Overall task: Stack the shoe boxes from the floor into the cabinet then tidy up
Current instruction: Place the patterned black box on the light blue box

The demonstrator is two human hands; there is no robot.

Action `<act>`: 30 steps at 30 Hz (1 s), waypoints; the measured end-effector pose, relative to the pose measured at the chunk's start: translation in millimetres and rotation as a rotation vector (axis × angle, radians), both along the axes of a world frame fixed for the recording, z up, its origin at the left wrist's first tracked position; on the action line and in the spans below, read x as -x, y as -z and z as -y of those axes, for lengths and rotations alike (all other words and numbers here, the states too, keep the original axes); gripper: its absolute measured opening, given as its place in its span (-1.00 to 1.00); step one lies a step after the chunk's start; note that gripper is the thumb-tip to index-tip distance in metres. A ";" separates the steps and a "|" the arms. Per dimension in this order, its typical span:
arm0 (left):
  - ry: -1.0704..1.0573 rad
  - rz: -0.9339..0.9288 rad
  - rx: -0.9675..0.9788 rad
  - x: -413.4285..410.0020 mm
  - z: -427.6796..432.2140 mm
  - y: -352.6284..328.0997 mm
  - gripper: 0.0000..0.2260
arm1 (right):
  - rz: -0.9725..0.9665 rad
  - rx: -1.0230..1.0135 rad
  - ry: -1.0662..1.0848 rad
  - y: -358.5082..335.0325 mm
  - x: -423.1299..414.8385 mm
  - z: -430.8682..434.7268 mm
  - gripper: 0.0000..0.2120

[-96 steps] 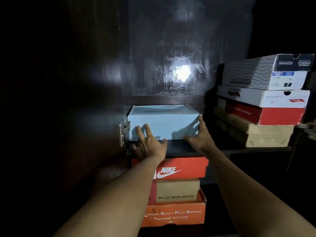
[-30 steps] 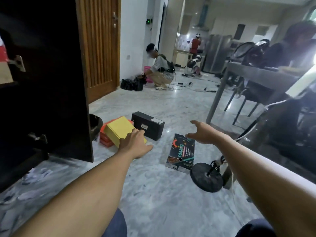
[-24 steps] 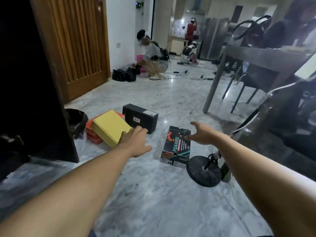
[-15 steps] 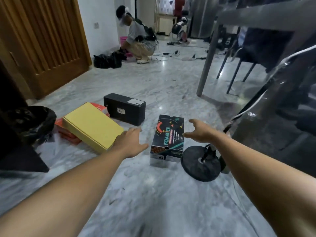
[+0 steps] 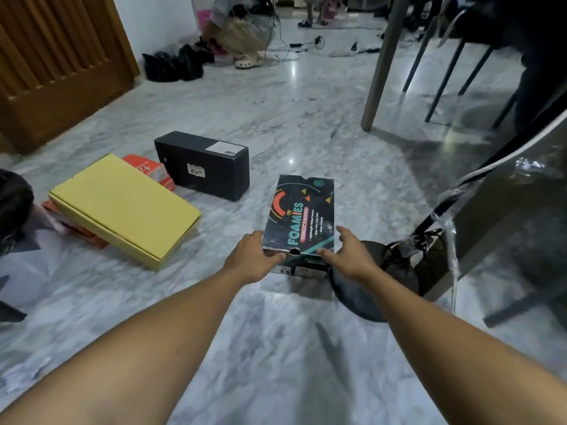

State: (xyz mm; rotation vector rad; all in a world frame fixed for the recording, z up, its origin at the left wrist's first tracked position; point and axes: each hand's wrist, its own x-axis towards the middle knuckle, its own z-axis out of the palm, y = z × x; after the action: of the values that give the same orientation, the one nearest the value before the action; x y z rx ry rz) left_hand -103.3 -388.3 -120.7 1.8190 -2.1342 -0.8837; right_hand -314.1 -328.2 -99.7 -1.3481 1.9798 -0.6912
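- left hand [image 5: 253,259]: at the near left corner of the foamies box [image 5: 302,214], thumb laid along the lid's near edge, fingers down the left side. i cannot tell whether it has closed into a grip.
- right hand [image 5: 348,256]: fingers spread, at the near right corner of the same box; no firm hold shows.
- the foamies box lies flat on the marble floor [image 5: 276,348], just beside a round black base [image 5: 372,289].
- further left: a black box [image 5: 204,165], a yellow box [image 5: 122,207], and a red-orange box [image 5: 147,168] partly under the yellow one.
- count: two hands, four shoe boxes in view, one round base.
- progress, as i judge it: all four boxes seen are on the floor. the cabinet is out of view, so what it holds cannot be told. this pick-up is only starting, and the tidying is not yet done.
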 end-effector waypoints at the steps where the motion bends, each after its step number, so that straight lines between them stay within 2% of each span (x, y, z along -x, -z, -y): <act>1: -0.002 -0.018 -0.015 2.9 0.2 5.5 -0.30 | 0.009 0.009 0.012 7.3 -0.9 0.8 -0.40; 5: -0.005 -0.081 -0.039 8.3 6.9 32.8 -0.30 | 0.046 0.045 0.046 27.2 -0.7 1.5 -0.43; 8: -0.015 -0.118 -0.045 12.0 15.3 41.9 -0.25 | 0.107 0.032 0.066 36.6 3.0 5.1 -0.32; 10: -0.019 -0.130 -0.070 13.5 19.0 47.4 -0.30 | 0.166 0.033 0.085 42.5 4.7 7.4 -0.25; 16: -0.039 -0.141 -0.059 6.1 8.1 45.3 -0.36 | 0.292 0.089 0.129 51.6 -11.1 4.2 -0.27; 21: -0.207 -0.133 -0.058 -28.9 1.9 48.7 -0.27 | 0.282 0.050 -0.001 57.1 -45.8 -11.0 -0.30; 30: -0.455 -0.110 -0.039 -70.3 -12.2 52.4 0.12 | 0.258 0.085 -0.215 63.0 -110.2 -22.5 -0.26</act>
State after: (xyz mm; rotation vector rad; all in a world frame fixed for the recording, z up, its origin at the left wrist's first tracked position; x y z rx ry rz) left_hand -33.1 -376.1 -173.1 2.0971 -1.5500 -0.8851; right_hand -203.9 -305.7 -162.7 -1.4185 1.5932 -0.8096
